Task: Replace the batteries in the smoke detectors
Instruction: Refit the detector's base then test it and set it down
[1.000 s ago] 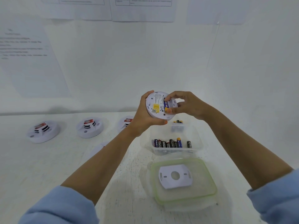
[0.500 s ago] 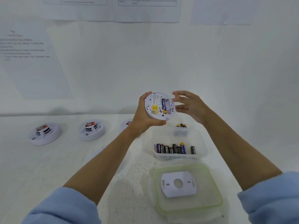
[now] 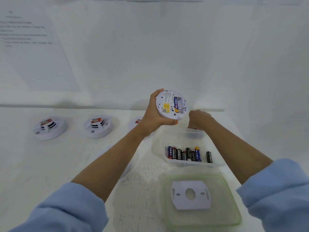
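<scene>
Head camera: right hand [image 3: 199, 118] had dropped from the smoke detector [image 3: 171, 104] to the container [image 3: 159, 143] far end, fingers curled, grasp unclear; left hand [image 3: 154, 118] still gripped the detector.

Printed sheet [image 3: 33, 47] on wall [image 3: 167, 47] — text unreadable; green-rimmed lid [image 3: 224, 211], apparently plastic, on table [image 3: 50, 164].

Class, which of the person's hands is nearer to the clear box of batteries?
Right. The right hand is down at the far rim of the clear box; the left hand grips a smoke detector raised above and left of it.
</scene>
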